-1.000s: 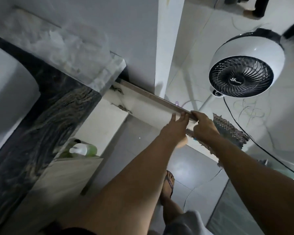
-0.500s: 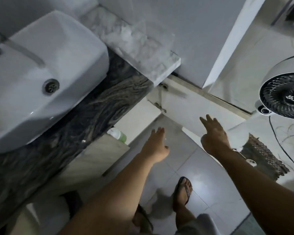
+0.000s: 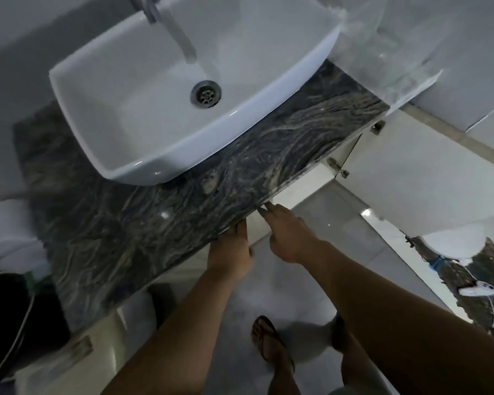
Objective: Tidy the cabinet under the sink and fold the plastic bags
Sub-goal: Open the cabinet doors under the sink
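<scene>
Where fingertips vanish (beneath countertop (image 3: 183, 212)): cabinet.

floor (image 3: 283, 286): pale glossy tiles | countertop (image 3: 183, 201): dark veined marble | wall (image 3: 454, 47): grey tiles | light: dim

Arms: both were bare to the frame edge, no sleeves.
Left hand (image 3: 230, 256): no rings, no glove.
Right hand (image 3: 290, 238): likewise unadorned.
Footwear: a dark flip-flop (image 3: 271, 344), its thong strap between the toes.
Legs: bare at the shin.
</scene>
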